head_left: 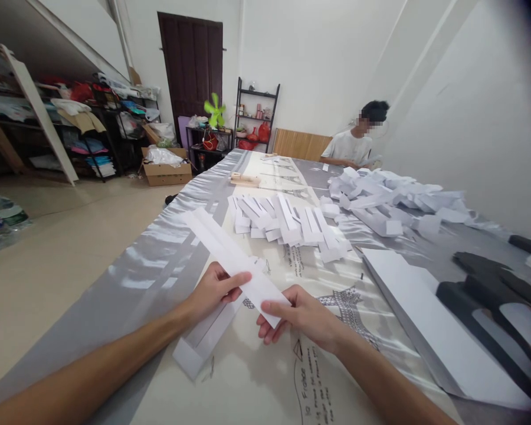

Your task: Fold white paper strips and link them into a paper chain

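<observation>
Both my hands grip one long white folded paper strip, which slants from upper left to lower right above the table. My left hand pinches its middle, thumb on top. At the strip's lower right end, my right hand has its thumb on the paper and its fingers curled underneath. Under my left hand lies another white folded paper piece, partly hidden by that hand. Just beyond my hands is a pile of folded white paper strips.
A stack of white paper sheets lies right of my hands, beside black objects. A large heap of white paper pieces covers the far right. Another person sits at the table's far end. A wooden object lies farther back.
</observation>
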A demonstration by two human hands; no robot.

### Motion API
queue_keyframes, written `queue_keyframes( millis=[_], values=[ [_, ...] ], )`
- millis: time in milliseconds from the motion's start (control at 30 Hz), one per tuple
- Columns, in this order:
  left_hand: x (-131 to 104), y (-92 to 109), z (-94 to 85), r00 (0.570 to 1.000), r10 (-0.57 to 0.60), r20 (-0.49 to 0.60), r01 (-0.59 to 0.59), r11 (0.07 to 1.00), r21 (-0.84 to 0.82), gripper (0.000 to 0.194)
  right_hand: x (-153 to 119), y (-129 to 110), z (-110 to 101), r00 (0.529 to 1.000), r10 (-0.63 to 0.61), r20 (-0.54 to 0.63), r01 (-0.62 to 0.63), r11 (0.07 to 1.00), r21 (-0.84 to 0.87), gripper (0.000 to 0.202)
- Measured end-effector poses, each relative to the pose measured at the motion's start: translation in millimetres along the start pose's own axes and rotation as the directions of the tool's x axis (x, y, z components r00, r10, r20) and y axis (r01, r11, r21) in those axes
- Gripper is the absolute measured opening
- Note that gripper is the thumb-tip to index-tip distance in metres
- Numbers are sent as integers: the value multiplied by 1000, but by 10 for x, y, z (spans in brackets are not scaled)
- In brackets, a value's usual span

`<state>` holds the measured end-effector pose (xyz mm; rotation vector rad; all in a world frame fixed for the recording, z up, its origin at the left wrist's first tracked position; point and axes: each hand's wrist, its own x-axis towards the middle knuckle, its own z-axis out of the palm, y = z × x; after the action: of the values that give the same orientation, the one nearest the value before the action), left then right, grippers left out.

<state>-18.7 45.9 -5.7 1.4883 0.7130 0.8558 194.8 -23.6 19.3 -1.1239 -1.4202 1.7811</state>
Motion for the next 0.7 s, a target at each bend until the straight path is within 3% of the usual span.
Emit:
queue_keyframes(
  millis=[167, 300, 467, 700],
  values=[
    [-16, 26, 9, 994, 9, 107, -17, 997, 69, 50, 6, 17, 12, 1000, -14, 27, 14, 1000, 19, 45],
    [-3, 6, -10, 999, 8, 52, -9, 1000, 7, 51, 22, 58, -20, 999, 14, 32, -15, 1000, 25, 43],
    [6, -38, -19, 1000, -11, 3, 11, 997, -81, 42, 13, 68, -27, 999, -49, -7, 49, 999, -7, 43],
    [-42, 54, 39, 996, -73, 42, 71, 996, 57, 29, -15, 0, 5, 994, -62, 89, 61, 998, 10, 34]
  ],
)
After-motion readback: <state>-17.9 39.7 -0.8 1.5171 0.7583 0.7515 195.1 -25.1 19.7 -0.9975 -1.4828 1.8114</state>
